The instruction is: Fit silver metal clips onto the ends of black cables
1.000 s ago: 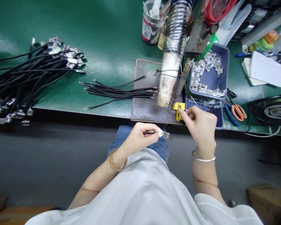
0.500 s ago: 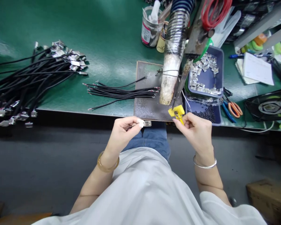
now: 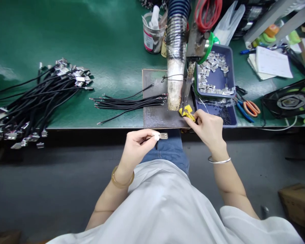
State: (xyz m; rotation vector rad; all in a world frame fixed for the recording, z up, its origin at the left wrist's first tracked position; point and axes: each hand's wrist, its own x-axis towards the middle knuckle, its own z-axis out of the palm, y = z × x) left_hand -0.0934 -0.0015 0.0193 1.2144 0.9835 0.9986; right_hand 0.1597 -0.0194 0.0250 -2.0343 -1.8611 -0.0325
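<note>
Pinched between the thumb and fingers of my left hand (image 3: 138, 145) is a small metal USB connector (image 3: 163, 136), held just off the bench's front edge. My fingertips there have something white over them. My right hand (image 3: 207, 128) is closed on a yellow plastic piece (image 3: 188, 110) with a darker part on it; my fingers hide its near end. The tip of a slim upright metal tool (image 3: 188, 81), which looks like a mounted soldering iron, meets the yellow piece. Several black cables with stripped ends (image 3: 132, 103) lie across a brown board (image 3: 152, 118).
Left on the green bench is a heap of black cables with metal connectors (image 3: 63, 78). An extraction hose (image 3: 176, 67) hangs beside the tool. Right of it are a blue tray (image 3: 228, 61) of metal shells, a lower bin (image 3: 232, 118), pliers (image 3: 245, 112) and a fan (image 3: 292, 100).
My view has shifted slightly, moving the bench left in the picture. The yellow piece has turned a little under the tool's tip. My left hand sits slightly farther from the bench, still pinching the connector.
</note>
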